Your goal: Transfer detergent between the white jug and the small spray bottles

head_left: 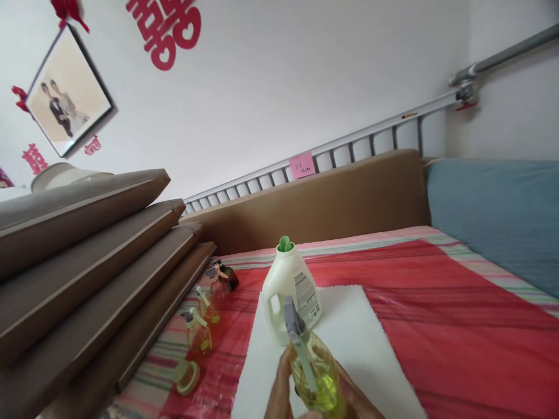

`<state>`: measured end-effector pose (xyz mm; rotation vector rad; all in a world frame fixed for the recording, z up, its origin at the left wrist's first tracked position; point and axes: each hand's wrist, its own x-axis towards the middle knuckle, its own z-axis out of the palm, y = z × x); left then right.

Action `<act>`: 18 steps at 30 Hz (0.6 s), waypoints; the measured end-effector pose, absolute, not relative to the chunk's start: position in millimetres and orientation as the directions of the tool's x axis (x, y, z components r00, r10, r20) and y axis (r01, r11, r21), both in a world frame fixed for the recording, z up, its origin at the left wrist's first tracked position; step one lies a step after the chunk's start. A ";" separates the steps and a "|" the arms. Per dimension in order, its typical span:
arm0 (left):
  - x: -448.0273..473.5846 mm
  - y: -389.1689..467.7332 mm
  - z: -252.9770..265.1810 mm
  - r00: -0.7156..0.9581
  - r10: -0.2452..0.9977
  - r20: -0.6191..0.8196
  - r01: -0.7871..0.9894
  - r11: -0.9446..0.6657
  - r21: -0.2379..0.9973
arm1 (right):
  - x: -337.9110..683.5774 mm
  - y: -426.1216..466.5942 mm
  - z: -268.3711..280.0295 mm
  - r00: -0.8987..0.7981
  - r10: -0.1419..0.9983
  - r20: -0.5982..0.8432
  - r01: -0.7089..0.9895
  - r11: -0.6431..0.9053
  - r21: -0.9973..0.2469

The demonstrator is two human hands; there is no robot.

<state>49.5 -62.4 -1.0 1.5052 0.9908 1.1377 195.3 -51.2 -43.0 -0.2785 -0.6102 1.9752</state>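
A clear, bumpy spray bottle (pixel 321 372) with a grey top and a pale trigger is closest, with bright yellow-green liquid low inside. The left hand (pixel 282 387) and right hand (pixel 356 396) hold it from both sides, fingers curled around it. It is just in front of a big white plastic jug (pixel 286 285), over a white mat with a wavy edge (pixel 345 308).

The biggest writing is a red double-happiness sign (pixel 159 36) on the wall. A pink paper note (pixel 302 166) has dark handwriting, too small to read. The jug's grey print is too blurry to read.

The jug stands on the mat, its neck open, with a green plastic piece (pixel 285 244) inside it. I cannot see what it holds. On the left, four smaller bottles (pixel 200 337) stand in a row on a shiny red sheet (pixel 419 291). Near them is a short, round, pale green thing (pixel 187 377).
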 end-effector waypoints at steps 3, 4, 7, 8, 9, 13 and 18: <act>33.9 -53.5 28.4 0.262 0.946 0.191 -0.020 -0.192 0.981 | 194.9 -54.8 -33.5 -0.502 0.865 -0.010 -0.741 -0.437 -0.510; 30.3 -51.3 39.1 0.282 0.942 0.182 -0.047 -0.176 0.983 | 193.6 -56.3 -30.5 -0.522 0.853 -0.008 -0.727 -0.450 -0.518; 26.5 -49.8 63.0 0.315 0.937 0.152 -0.037 -0.148 0.988 | 187.7 -60.7 -26.9 -0.526 0.851 0.019 -0.733 -0.441 -0.518; 27.3 -50.6 66.4 0.300 0.942 0.153 -0.031 -0.151 0.988 | 185.5 -61.7 -28.0 -0.516 0.857 0.012 -0.735 -0.436 -0.519; 28.6 -51.6 67.4 0.274 0.949 0.154 -0.035 -0.151 0.988 | 183.2 -62.0 -30.2 -0.509 0.861 -0.012 -0.726 -0.437 -0.531; 35.5 -53.5 52.8 0.083 0.985 0.148 -0.111 -0.139 0.984 | 173.6 -58.7 -44.0 -0.348 0.922 -0.166 -0.654 -0.366 -0.662; 42.9 -51.9 33.9 -0.127 0.982 0.137 -0.242 -0.164 0.956 | 163.7 -54.5 -52.5 -0.018 0.983 -0.182 -0.666 -0.148 -0.731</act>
